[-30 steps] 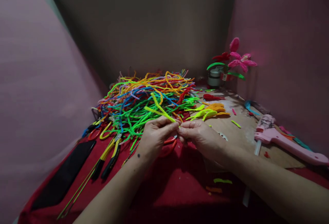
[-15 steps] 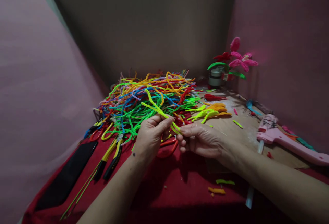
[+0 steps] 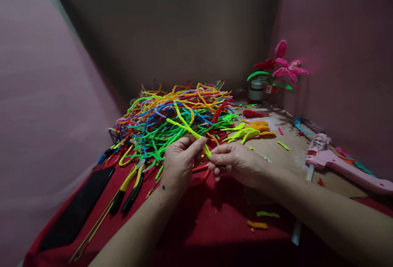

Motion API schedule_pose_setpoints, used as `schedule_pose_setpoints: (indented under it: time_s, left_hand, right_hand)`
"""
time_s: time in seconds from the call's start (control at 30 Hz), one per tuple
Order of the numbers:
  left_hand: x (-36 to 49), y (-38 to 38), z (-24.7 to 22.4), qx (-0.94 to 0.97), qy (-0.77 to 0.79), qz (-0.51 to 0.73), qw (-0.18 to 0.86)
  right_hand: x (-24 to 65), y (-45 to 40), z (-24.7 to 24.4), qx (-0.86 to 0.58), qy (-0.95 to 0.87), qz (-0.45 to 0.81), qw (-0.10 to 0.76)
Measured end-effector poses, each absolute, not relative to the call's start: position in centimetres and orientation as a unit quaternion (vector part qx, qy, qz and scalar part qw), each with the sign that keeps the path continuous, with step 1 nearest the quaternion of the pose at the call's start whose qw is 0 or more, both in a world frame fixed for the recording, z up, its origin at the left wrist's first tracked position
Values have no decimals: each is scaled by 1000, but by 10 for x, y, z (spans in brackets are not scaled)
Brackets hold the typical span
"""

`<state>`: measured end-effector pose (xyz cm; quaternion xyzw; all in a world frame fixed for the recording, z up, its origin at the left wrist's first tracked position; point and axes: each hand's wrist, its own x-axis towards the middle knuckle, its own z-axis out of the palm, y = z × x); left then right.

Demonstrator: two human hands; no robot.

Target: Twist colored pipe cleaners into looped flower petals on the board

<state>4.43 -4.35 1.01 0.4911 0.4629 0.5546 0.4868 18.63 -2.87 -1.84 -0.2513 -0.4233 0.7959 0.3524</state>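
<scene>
A bright yellow pipe cleaner (image 3: 181, 123) is folded so that two loose ends spread apart at its upper left. My left hand (image 3: 181, 158) pinches it between thumb and fingers. At the lower right end, my right hand (image 3: 235, 161) grips the folded part with thumb and forefinger, close beside the left fingertips. Behind the hands lies a large heap of coloured pipe cleaners (image 3: 159, 130), green ones nearest. Under the hands, red-handled scissors (image 3: 200, 177) show in part. Yellow petal-like pieces (image 3: 244, 133) lie just beyond my right hand.
Pliers (image 3: 132, 187) and a black phone-like slab (image 3: 78, 207) lie at left on the red cloth (image 3: 190, 222). A pink glue gun (image 3: 340, 167) rests at right on cardboard. Pink fuzzy flowers (image 3: 290, 68) stand at the back right. Yellow and orange scraps (image 3: 258, 224) lie in front.
The two strands between my fingertips now lie closer together, and my right hand has shifted slightly left along them. Both hands keep their hold on the pipe cleaner.
</scene>
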Motion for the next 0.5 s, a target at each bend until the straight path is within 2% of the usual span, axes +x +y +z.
schedule_pose_setpoints:
  time_s: [0.17,0.37,0.43,0.5]
  left_hand:
    - [43,-42,12,496,438,554,505]
    - [44,-40,13,400,426,553,594]
    - [46,-41,13,413,440,563,565]
    - [48,-44,12,458,466,579,487]
  right_hand:
    - [189,-30,-16,-259,-486,752,362]
    - [187,-29,-17,-276,-485,733,389]
    - [186,-28,-18,-291,-477,728,398]
    - [186,-29,-18,-296,-479,723,400]
